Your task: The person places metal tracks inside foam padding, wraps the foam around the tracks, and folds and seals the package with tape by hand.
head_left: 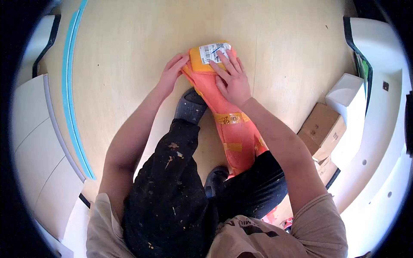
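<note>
A long package in orange-red wrapping [206, 88] runs from between my legs toward the far side. Its far end is covered in yellow tape and carries a white printed label [207, 53]. My left hand [172, 76] is at the left edge of that end, its fingers closed on the wrapping at the corner; some fingertips are hidden. Across the top lies my right hand [234, 81], fingers spread flat, the fingertips reaching onto the label. Lower down, yellow tape with dark handwriting [228, 118] goes around the package.
Under the package is a pale wooden floor [129, 43]. A brown cardboard box [322, 131] stands at the right beside a white box [347, 96]. A turquoise strip [69, 86] runs along the left. My dark shoe [191, 107] is close to the package.
</note>
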Demonstrator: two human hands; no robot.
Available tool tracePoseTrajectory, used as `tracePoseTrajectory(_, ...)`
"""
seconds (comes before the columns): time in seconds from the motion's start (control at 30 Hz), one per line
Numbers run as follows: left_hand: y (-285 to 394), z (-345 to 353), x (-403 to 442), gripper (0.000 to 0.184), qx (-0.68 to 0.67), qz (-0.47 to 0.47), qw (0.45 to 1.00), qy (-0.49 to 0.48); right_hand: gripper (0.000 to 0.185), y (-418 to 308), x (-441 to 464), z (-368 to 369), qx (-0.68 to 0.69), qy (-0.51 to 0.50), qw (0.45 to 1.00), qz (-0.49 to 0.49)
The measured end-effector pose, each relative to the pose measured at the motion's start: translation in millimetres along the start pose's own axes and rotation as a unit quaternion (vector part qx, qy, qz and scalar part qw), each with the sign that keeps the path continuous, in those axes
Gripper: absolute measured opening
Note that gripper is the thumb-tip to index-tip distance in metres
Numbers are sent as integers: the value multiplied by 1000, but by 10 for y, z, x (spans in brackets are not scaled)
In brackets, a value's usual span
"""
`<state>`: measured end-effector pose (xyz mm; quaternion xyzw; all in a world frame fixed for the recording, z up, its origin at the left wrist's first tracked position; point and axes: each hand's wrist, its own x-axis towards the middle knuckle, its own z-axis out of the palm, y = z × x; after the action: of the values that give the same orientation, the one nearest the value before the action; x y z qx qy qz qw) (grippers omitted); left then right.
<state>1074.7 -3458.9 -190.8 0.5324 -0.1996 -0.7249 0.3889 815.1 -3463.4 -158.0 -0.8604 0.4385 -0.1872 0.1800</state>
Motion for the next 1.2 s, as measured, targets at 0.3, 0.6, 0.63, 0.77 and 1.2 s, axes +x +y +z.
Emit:
tracePoseTrajectory(0.3, 173, 101, 398, 99, 396, 226, 874, -169, 50, 20, -59, 47, 42, 47, 998, 12)
tracePoseTrajectory(0.6, 174, 477, 185, 95, 575, 290, 765, -24, 36, -108, 622, -163, -57, -7, 998, -26)
tracePoseTrajectory(0.63, 137, 487, 170, 95, 575, 292, 764, -27, 28, -124, 725, -177, -60, -51, 996, -39)
tracePoseTrajectory(0.77, -15, 439, 172, 76, 550, 307, 775, 50, 22, -157, 895, -317, -136, -86, 978, -135)
tracePoseTrajectory(1.2, 185, 165, 400, 61, 342, 183, 908, -161, 38, -57, -356, -19, -65, 58, 993, -81)
